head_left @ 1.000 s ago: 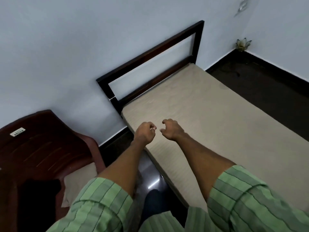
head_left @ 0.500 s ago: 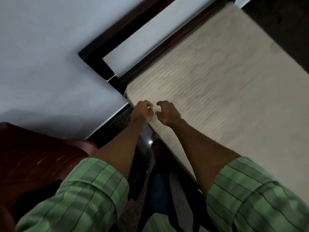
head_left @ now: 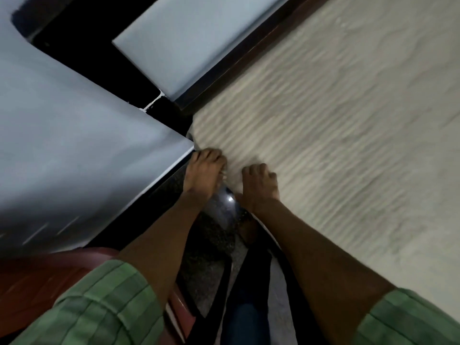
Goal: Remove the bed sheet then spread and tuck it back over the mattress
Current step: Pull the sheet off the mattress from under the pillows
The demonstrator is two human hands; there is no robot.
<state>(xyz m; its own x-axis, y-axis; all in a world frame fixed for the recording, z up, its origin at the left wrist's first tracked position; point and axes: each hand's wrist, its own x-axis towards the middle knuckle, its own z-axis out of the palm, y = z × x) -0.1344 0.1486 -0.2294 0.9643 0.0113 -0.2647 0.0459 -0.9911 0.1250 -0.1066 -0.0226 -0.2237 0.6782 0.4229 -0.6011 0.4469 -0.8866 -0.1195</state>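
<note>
A beige bed sheet with fine ribbed stripes covers the mattress and fills the right of the head view. My left hand is at the near-left corner of the mattress, fingers curled over the sheet's edge beside the wall. My right hand lies a little to the right, fingers bent down onto the sheet near the same corner. The sheet bunches slightly between the two hands. Whether each hand pinches the cloth is blurred. Green striped sleeves cover both upper arms.
A dark wooden headboard runs diagonally along the pale blue wall. A dark red plastic chair stands at the lower left. Dark speckled floor shows in the narrow gap between wall and bed.
Both hands have moved forward and down onto the mattress corner, and their fingers have come to rest on the sheet. The camera has tilted down and closer to the bed.
</note>
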